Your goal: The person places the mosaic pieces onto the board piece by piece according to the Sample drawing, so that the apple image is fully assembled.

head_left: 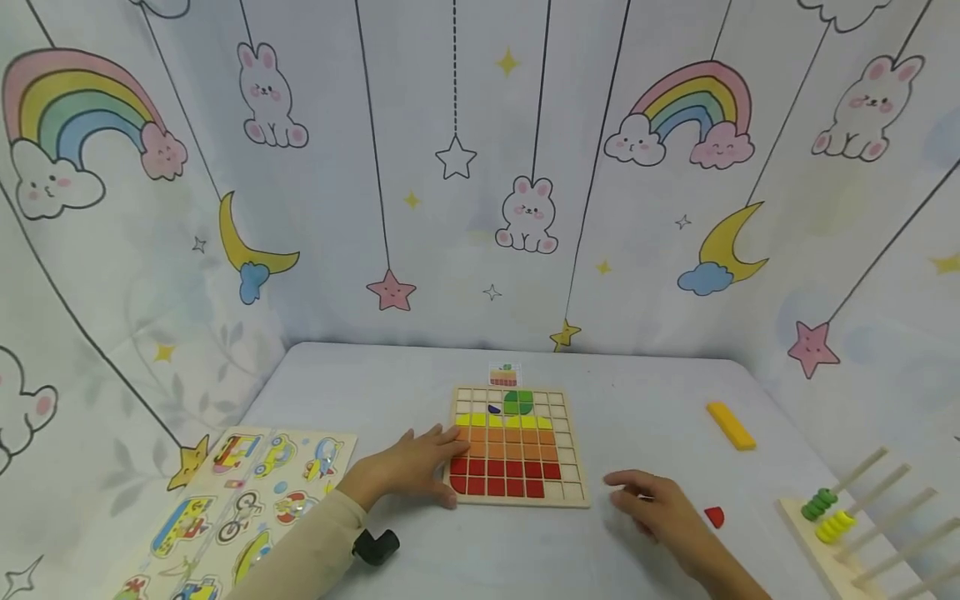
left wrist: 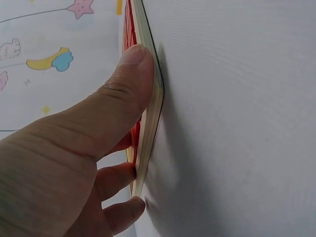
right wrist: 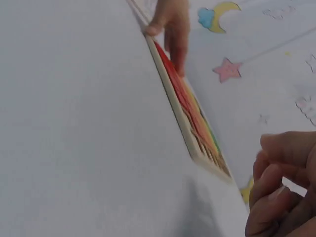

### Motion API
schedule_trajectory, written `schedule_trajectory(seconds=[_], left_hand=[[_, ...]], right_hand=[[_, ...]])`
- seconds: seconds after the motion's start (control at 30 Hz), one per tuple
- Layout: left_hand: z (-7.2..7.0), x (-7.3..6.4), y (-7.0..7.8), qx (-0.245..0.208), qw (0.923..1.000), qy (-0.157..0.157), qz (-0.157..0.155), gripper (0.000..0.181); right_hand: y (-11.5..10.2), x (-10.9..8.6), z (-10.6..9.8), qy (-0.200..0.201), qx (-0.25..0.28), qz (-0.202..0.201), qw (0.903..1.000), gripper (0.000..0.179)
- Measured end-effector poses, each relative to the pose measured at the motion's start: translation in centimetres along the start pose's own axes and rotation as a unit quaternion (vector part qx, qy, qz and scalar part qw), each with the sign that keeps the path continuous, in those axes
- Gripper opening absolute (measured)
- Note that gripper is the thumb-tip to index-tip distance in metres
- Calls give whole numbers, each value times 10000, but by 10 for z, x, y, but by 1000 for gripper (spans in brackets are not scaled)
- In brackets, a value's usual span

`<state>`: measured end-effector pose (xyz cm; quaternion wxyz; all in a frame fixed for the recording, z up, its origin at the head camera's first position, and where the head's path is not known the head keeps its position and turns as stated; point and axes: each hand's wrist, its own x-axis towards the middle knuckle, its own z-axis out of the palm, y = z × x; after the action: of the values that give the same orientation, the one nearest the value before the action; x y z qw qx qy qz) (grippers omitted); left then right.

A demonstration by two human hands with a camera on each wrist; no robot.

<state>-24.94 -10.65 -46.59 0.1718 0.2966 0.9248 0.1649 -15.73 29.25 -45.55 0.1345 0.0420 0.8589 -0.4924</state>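
A wooden grid board (head_left: 573, 450) lies on the table, with rows of red, orange and yellow pieces, a green leaf shape and a small dark blue piece. Bare cells show along its right side and top. My left hand (head_left: 420, 467) rests at the board's left edge, fingers spread onto it. In the left wrist view, the thumb (left wrist: 129, 81) lies against the board's rim near the corner. Right of the board my right hand (head_left: 648, 504) hovers with loosely bent fingers and nothing visible in them. Beyond it lies a red rounded piece (head_left: 715, 517).
A small pattern card (head_left: 505, 374) lies behind the board. At right are a yellow-orange block (head_left: 731, 426) and a wooden peg stand (head_left: 832, 562) with green and yellow rings. At left, a picture puzzle board (head_left: 281, 500) lies partly under my left sleeve, beside a black object (head_left: 377, 547).
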Motion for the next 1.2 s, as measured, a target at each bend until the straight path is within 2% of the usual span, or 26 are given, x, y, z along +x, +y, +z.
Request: schedule_trajectory(seconds=[0.1,0.2,0.33,0.47,0.67,0.97,1.1,1.2], left_hand=[[-1,-1,0,-34,10000,-16,-14,87],[0,-1,0,-35,10000,-28,-22,87],[1,-1,1,-39,10000,-46,-29,87],[2,0,2,-57,10000,-39,-14,88],[1,0,1,-58,10000,9,-19,87],[2,0,0,-77,10000,-6,-8,88],[1,0,0,-53,10000,13,-1,88],[0,0,0,-53,10000,-6,2,88]], right_hand=[[25,-11,-38,766,190,752,9940,60],[53,-20,-69,1293,371,1234,9832,78],[82,-26,-89,1551,767,1530,9730,90],[92,-26,-91,1534,473,1717,9720,88],[87,-24,-84,1362,-477,1752,9739,78],[80,-22,-81,1355,-1593,1178,9708,63],[80,-22,-80,1298,-1750,980,9710,56],[79,-21,-80,1328,-1540,942,9746,50]])
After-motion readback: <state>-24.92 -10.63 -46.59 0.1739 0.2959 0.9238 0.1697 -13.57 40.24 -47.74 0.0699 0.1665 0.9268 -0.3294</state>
